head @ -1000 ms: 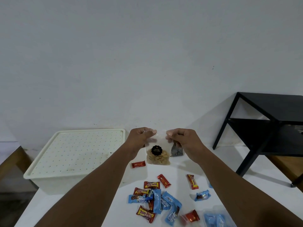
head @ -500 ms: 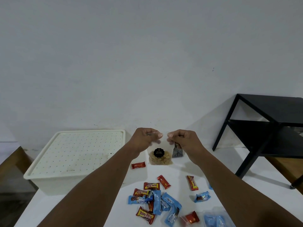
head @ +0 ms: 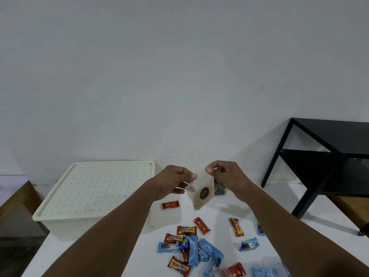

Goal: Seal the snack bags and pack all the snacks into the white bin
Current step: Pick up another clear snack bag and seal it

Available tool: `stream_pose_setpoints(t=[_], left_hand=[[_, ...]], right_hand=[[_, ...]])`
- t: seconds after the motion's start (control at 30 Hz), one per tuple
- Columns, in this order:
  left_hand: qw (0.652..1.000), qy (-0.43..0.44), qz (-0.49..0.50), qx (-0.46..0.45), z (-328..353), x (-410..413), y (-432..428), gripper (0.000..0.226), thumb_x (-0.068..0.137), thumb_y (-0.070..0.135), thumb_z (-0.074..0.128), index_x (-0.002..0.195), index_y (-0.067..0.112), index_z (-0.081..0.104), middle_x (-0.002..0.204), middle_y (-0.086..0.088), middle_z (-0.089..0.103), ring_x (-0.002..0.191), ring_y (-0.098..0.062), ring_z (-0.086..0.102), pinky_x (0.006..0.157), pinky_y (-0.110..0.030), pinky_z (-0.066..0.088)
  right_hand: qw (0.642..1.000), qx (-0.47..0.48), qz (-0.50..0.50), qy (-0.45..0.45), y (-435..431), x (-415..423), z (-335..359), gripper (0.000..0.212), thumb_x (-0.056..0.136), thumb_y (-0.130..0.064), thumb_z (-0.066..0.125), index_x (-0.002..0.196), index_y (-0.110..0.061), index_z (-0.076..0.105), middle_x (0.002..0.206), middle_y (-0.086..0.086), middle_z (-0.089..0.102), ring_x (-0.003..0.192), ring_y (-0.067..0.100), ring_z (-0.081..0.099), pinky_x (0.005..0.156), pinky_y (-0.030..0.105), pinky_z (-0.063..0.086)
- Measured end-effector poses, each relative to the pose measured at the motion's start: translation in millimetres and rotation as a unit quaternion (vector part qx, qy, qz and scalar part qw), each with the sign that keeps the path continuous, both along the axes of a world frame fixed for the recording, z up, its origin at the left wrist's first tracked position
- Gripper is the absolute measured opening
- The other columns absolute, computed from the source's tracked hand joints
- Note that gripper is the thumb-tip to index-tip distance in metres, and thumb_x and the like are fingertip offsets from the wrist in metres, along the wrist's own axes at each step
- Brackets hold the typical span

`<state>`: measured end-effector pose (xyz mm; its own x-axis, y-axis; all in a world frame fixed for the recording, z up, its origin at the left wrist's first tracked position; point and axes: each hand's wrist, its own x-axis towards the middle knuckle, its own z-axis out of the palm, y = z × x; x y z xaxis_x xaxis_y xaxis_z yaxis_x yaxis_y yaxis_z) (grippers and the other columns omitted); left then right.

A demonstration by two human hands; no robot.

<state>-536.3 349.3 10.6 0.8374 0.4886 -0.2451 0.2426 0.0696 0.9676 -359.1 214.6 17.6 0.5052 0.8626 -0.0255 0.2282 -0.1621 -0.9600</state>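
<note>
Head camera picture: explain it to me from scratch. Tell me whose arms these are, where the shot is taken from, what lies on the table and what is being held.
There is no machine here. A person wears one wide-angle camera on the head, looking forward and down, so both arms reach into the picture from the bottom.

The left hand and the right hand hold a small clear snack bag in the air by its top corners. It hangs tilted, has a dark round label, and holds something pale.

Below is a white table. On its left stands the white bin, its dotted lid on. Loose red and blue wrapped snacks lie scattered nearer the camera. A second small bag with dark contents sits behind the held one. A black side table stands on the right.
</note>
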Motion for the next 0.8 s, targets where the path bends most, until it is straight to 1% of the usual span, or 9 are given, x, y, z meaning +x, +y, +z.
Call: stream_pose_setpoints(t=[0.1,0.2,0.27,0.33,0.43,0.57,0.67,0.73,0.8], left_hand=[[1.0,-0.003,0.005,0.006,-5.6,2.7,-3.1,0.02,0.087,0.036,0.072,0.083,0.016,0.072,0.099,-0.019,0.076,0.084,-0.02,0.066,0.076,-0.03,0.052],[0.999,0.001,0.013,0.032,-10.0,7.3,-5.5,0.027,0.092,0.041,0.066,0.086,0.016,0.074,0.1,-0.016,0.076,0.084,-0.017,0.064,0.078,-0.03,0.053],[0.998,0.008,0.02,0.059,-10.3,11.8,-7.7,0.03,0.095,0.039,0.062,0.092,0.011,0.074,0.099,-0.015,0.076,0.083,-0.016,0.063,0.078,-0.03,0.053],[0.996,0.014,0.024,0.09,-9.6,15.5,-11.2,0.032,0.097,0.035,0.06,0.098,0.005,0.071,0.098,-0.017,0.075,0.079,-0.014,0.063,0.076,-0.028,0.053],[0.994,-0.005,0.042,0.103,-9.1,18.9,-14.2,0.028,0.096,0.03,0.062,0.096,0.002,0.068,0.096,-0.023,0.073,0.076,-0.015,0.064,0.071,-0.027,0.051],[0.994,-0.024,0.056,0.093,-9.0,17.0,-14.0,0.022,0.091,0.026,0.071,0.103,0.008,0.068,0.082,-0.006,0.071,0.069,-0.01,0.064,0.069,-0.027,0.05],[0.994,-0.028,0.074,0.074,-15.7,14.6,-6.2,0.02,0.091,0.026,0.071,0.104,0.013,0.067,0.086,-0.007,0.072,0.076,-0.017,0.068,0.071,-0.029,0.05],[0.992,-0.039,0.093,0.069,-16.5,12.6,-4.9,0.011,0.092,0.025,0.068,0.098,0.014,0.068,0.092,-0.01,0.074,0.088,-0.029,0.072,0.073,-0.031,0.051],[0.993,-0.055,0.102,0.034,-15.4,9.5,-1.9,0.01,0.092,0.024,0.063,0.089,0.016,0.069,0.104,-0.013,0.074,0.098,-0.03,0.072,0.079,-0.034,0.051]], right_hand=[[0.999,0.013,-0.006,0.033,-0.2,-5.1,-2.9,0.013,0.093,-0.022,0.067,0.09,-0.01,0.072,0.069,0.01,0.06,0.058,0.017,0.052,0.049,0.024,0.039],[0.995,0.018,-0.016,0.093,1.5,-10.8,-4.7,0.025,0.09,-0.035,0.069,0.092,-0.01,0.069,0.08,0.009,0.069,0.067,0.019,0.062,0.054,0.03,0.041],[0.993,0.016,-0.03,0.115,4.2,-13.5,-6.2,0.034,0.085,-0.04,0.075,0.099,-0.01,0.068,0.081,0.008,0.072,0.069,0.02,0.066,0.057,0.033,0.044],[0.991,0.025,-0.042,0.125,6.8,-15.5,-9.7,0.031,0.084,-0.026,0.078,0.107,-0.009,0.066,0.078,0.009,0.072,0.069,0.02,0.068,0.058,0.034,0.044],[0.986,0.049,-0.049,0.152,7.4,-15.0,-12.8,0.028,0.087,-0.007,0.072,0.113,-0.004,0.062,0.074,0.01,0.069,0.069,0.022,0.067,0.058,0.032,0.047],[0.983,0.059,-0.041,0.171,3.5,-12.4,-15.5,0.026,0.089,-0.002,0.068,0.114,-0.004,0.062,0.073,0.01,0.069,0.071,0.024,0.066,0.06,0.031,0.049],[0.981,0.051,-0.057,0.179,15.7,-17.0,-21.4,0.023,0.089,-0.001,0.067,0.112,-0.005,0.063,0.075,0.012,0.07,0.072,0.024,0.067,0.063,0.033,0.051],[0.975,0.06,-0.091,0.195,19.3,-18.8,-20.8,0.021,0.088,0.0,0.067,0.109,-0.005,0.063,0.075,0.013,0.071,0.072,0.025,0.068,0.067,0.035,0.052],[0.963,0.075,-0.128,0.224,21.0,-14.9,-17.7,0.02,0.086,0.001,0.068,0.105,-0.004,0.062,0.076,0.014,0.071,0.07,0.026,0.068,0.066,0.035,0.052]])
